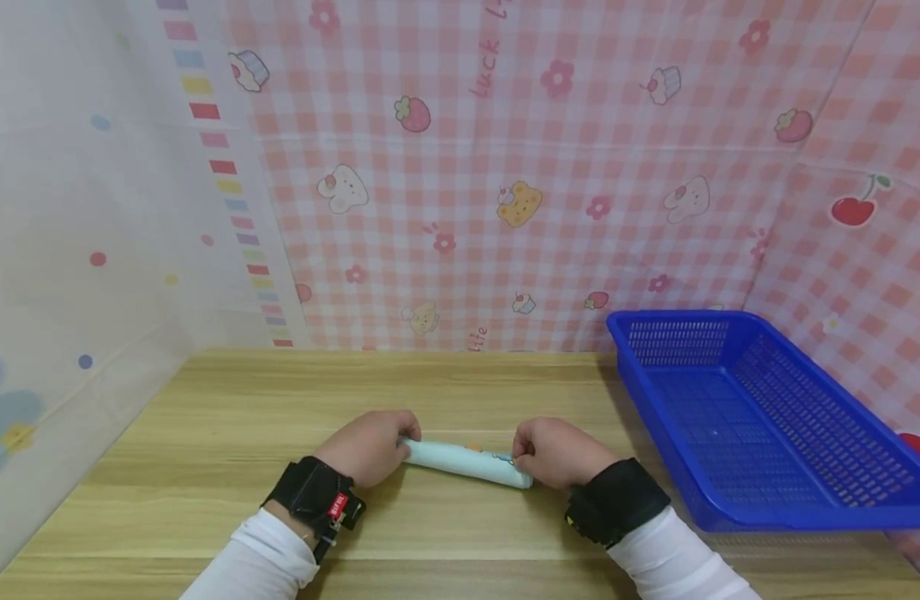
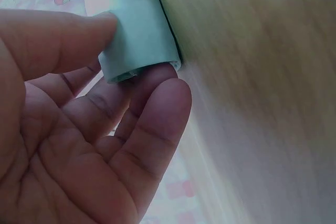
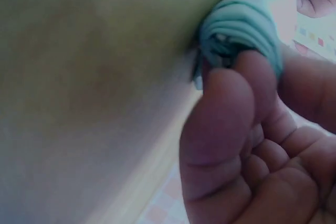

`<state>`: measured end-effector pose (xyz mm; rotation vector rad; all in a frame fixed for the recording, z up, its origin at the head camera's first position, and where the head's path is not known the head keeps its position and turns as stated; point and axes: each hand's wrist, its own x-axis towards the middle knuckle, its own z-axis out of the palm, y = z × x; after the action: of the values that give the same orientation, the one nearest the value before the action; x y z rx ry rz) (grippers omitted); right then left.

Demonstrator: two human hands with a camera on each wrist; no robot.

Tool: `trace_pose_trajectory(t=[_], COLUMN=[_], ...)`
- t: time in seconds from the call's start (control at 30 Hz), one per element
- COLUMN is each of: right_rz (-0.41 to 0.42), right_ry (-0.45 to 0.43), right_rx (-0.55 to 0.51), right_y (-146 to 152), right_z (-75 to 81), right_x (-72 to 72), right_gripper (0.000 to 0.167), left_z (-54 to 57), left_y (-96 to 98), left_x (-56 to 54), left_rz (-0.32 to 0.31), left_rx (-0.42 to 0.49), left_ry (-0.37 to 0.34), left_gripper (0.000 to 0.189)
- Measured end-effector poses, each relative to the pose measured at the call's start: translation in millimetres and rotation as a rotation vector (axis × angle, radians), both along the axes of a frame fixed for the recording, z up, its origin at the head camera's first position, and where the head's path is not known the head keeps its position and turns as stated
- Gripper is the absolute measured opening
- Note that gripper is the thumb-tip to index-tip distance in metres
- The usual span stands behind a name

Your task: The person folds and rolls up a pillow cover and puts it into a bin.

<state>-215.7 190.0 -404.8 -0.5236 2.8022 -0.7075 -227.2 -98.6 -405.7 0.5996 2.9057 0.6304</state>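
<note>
A rolled-up pale mint cloth with a small colored print near its right end lies across the wooden table. My left hand pinches its left end; in the left wrist view the thumb presses on the roll while fingertips touch its end opening. At the other end, my right hand grips the roll. The right wrist view shows layered folds of the cloth, with fingers tucked against the spiral end and the thumb along the side.
A blue plastic basket with mesh walls stands on the right of the table. Behind is a pink checked curtain with cartoon prints; a pale dotted sheet hangs on the left. Both wrists wear black straps.
</note>
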Motion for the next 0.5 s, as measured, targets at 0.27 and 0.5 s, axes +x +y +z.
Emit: trace_pose_trajectory(t=[0.27,0.5], right_rz=[0.046,0.112], right_ry=[0.083,0.073], right_rx=[0.005,0.042], right_y=[-4,-5], right_z=[0.9,6.9], right_x=[3.3,10.0], right_gripper=[0.019,0.027], left_z=[0.8,2.1], left_y=[1.6,2.7], left_x=[0.3,3.0], left_rz=[0.014,0.025], left_rx=[0.012,0.015], left_ry=[-0.019,-0.019], left_gripper=[0.008,0.008])
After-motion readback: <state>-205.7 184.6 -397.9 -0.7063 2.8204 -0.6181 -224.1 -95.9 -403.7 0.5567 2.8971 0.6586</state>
